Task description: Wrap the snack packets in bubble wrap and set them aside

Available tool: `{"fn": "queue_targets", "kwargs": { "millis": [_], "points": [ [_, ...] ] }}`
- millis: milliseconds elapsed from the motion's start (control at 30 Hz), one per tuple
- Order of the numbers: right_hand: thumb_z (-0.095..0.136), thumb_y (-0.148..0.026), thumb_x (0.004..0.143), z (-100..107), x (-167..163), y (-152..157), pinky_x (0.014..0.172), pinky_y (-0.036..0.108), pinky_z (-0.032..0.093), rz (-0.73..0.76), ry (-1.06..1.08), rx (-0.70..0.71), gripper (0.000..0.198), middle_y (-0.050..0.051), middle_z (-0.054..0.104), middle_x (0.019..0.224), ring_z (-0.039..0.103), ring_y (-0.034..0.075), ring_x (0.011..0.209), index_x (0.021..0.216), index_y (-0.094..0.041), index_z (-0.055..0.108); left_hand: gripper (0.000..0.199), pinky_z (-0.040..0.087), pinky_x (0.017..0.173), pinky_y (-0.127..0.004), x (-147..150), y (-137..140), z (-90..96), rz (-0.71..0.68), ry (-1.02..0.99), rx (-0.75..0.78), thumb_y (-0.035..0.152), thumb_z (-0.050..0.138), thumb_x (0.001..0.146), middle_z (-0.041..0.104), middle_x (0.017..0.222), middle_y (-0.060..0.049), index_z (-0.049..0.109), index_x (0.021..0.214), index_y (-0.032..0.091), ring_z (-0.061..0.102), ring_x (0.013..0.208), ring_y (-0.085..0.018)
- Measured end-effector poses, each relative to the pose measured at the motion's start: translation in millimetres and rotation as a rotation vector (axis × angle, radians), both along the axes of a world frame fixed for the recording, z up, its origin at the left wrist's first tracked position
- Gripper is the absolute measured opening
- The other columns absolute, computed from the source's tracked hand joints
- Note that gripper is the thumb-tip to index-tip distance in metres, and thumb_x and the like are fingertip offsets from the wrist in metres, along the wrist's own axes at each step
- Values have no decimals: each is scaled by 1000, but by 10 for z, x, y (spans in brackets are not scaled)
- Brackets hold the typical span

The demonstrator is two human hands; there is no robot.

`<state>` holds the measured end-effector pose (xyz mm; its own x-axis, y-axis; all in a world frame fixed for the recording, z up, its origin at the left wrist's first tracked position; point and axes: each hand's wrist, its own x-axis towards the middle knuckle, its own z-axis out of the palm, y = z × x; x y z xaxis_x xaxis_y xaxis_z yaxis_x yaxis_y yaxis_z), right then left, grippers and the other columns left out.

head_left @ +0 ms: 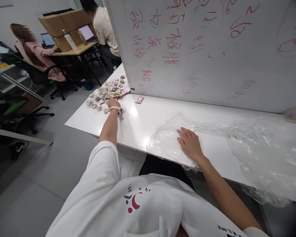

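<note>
My left hand (113, 104), with a pale band on the wrist, reaches to the far left of the white table. Its fingers look curled beside a gold packet (114, 95); whatever may be in them is hidden. Around it lie many small clear-wrapped pieces (95, 102), brown and cream, mixed with red-and-white cards. On the right, my right hand (190, 142) rests open, palm down, on a crumpled sheet of clear plastic film (165, 138). The film trails from there toward the right end of the table.
A whiteboard (199, 59) with red writing stands along the table's back edge. One red-and-white card (139, 99) lies apart on the white table (81, 120). More bunched film (273, 158) hangs over the front edge. Two people sit at desks at the far left, near office chairs.
</note>
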<state>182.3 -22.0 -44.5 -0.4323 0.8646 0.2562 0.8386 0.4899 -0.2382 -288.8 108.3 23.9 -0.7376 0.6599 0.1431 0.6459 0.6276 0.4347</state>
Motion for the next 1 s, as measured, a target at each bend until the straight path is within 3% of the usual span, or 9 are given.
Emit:
{"fn": "queue_targets", "kwargs": {
  "millis": [200,400,600,800,900,1000],
  "points": [
    [34,-37,103,-3,-4,-2,100,46,42,4,4,28,41,7,52,146,46,28,131,136,-25,55,37,39,102,-49,-121,126,-67,98,53,-125,15,59,87,51,134,-30,47,121,4,46,130,-37],
    [36,-35,102,5,-8,0,99,46,43,3,29,23,40,7,53,145,47,27,131,136,-25,54,47,45,91,-40,-125,197,63,-83,28,-222,19,75,73,64,117,-20,52,113,11,59,114,-34],
    [37,-34,102,-9,-7,7,99,45,41,5,27,46,39,7,53,146,46,28,130,135,-24,55,44,47,84,-34,473,432,70,-449,64,19,30,66,81,68,101,-9,48,119,17,64,94,-24],
    [35,-34,103,26,-21,-1,101,45,40,4,45,17,39,7,52,146,46,28,131,134,-24,57,44,45,92,-39,998,663,-22,-486,124,-245,19,67,78,66,114,-17,51,119,15,60,112,-32],
    [35,-35,102,64,-34,-6,103,48,39,-3,78,-32,41,7,51,147,44,29,133,135,-25,56,41,45,91,-38,1046,648,31,-506,124,-236,14,66,78,67,111,-16,53,117,15,61,110,-31],
    [34,-39,102,72,-9,3,107,51,37,-17,203,-102,43,8,51,148,44,30,134,140,-28,52,41,45,88,-36,1213,416,195,-568,98,-148,18,70,78,67,102,-11,53,115,16,62,102,-29]
  ]
}}
